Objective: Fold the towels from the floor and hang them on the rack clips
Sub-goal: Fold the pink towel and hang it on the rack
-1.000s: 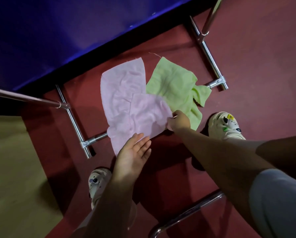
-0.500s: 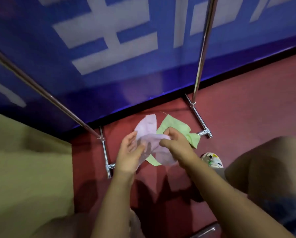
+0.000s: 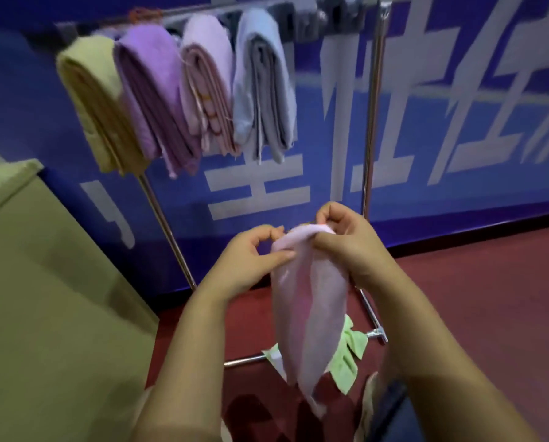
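Pink towel [image 3: 308, 301] held up in front of the rack, both hands on its top fold, rest of it hanging straight down in a long narrow drape (looks folded lengthwise, layer count unclear). Left hand [image 3: 251, 260] pinches the upper left edge of the fold, thumb and fingers closed on the cloth. Right hand [image 3: 353, 247] grips the top right of the fold, fingers curled over it, thumb pressed against the fabric. Hands close together, nearly touching at the top of the towel.

Green towel [image 3: 346, 355] lies crumpled on the red floor [image 3: 474, 314] behind the hanging pink one, at the right end of the rack's base bar [image 3: 244, 360], partly hidden by the pink cloth.

Rack top rail [image 3: 203, 9] runs across the upper edge of the view with four folded towels hanging side by side, touching each other: yellow towel [image 3: 91, 100] leftmost, then purple towel [image 3: 152, 90], light pink towel [image 3: 203, 81], grey-blue towel [image 3: 263, 84]. Dark clips [image 3: 302, 23] sit on the rail to their right, blurred. Right upright pole [image 3: 373, 116] stands behind the right hand. Blue wall banner [image 3: 458, 106] with white lettering behind everything. Olive surface [image 3: 43, 298] fills the left edge.
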